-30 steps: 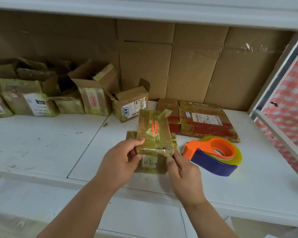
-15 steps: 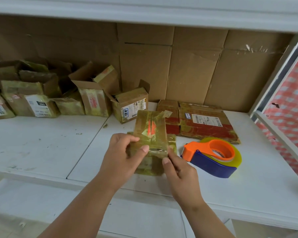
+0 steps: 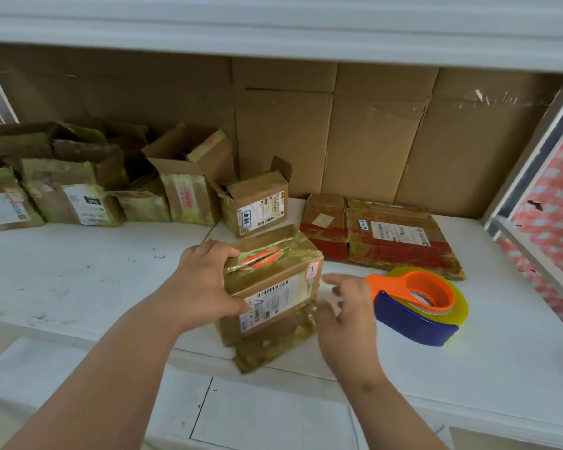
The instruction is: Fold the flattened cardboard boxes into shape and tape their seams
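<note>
Box in hand: a small taped cardboard box (image 3: 272,280) folded into shape, standing on the white shelf (image 3: 78,271) near its front edge, label side toward the camera, slit top seam with orange tape facing up.
Beneath it: a flattened piece of taped cardboard (image 3: 273,345) lies under the box and juts out at the front.
Left hand (image 3: 205,287): clamped on the box's left end, fingers curled over the top corner and thumb on the label face.
Right hand (image 3: 345,313): off the box, just beside its right end, fingers spread and loosely bent, holding nothing (blurred, so finger detail is uncertain).
Tape dispenser (image 3: 416,306): orange and blue, lying on the shelf just right of the right hand.
Handling: likely light and hollow; the walls should give under a hard squeeze, and the glossy tape skin looks slippery.
Where to hold: across the two short ends near the corners, where the folds are stiffest (not mid-panel).
Other stock: flattened boxes (image 3: 381,235) behind, already-shaped open boxes (image 3: 254,206) to the left.
</note>
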